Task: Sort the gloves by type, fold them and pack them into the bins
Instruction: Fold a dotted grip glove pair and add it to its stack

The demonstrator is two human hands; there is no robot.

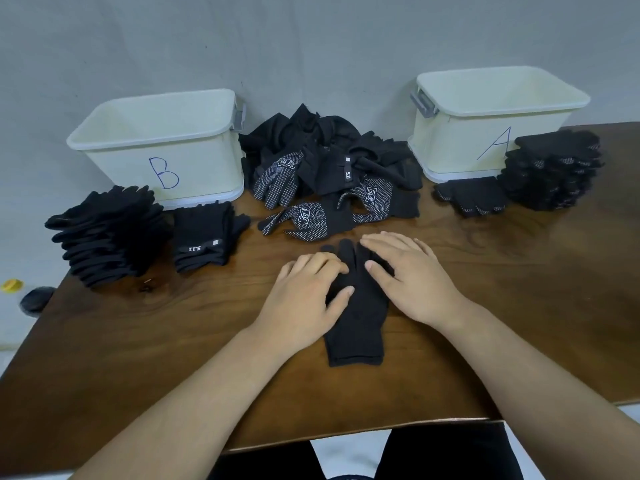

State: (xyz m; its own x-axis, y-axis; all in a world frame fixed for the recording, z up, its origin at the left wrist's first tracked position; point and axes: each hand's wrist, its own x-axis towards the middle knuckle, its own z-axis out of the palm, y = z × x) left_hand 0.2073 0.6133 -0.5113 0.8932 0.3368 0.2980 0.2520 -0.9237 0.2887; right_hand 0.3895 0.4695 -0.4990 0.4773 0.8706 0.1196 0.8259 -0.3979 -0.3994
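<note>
- The black glove [356, 327] being worked on lies flat in the near-centre of the table [519, 289], cuff toward the person and fingers pointing far. It looks like a pair laid one on top of the other, but I can't really tell.
- Left hand [308, 289] and right hand [408, 271] both lie palm-down on it with the fingers mostly straight, nothing pinched. My guess is they're smoothing it flat so the fold comes out neat.
- The unsorted pile [322, 157] sits far-centre between bin B [201, 161] on the left and bin A [450, 143] on the right, an easy reach either way.
- In front of bin B are a plain black stack [107, 233] and a shorter labelled stack [204, 237].
- The dotted stack [554, 168] sits near bin A, with one dotted glove [471, 197] flat beside it. So each type is staged next to its own bin.
- The stacks are outside the bins, so packing looks like it hasn't started. Sorting isn't done either.
- The glove under the hands shows no dots from here, so I'd bet it ends up on the left side.
</note>
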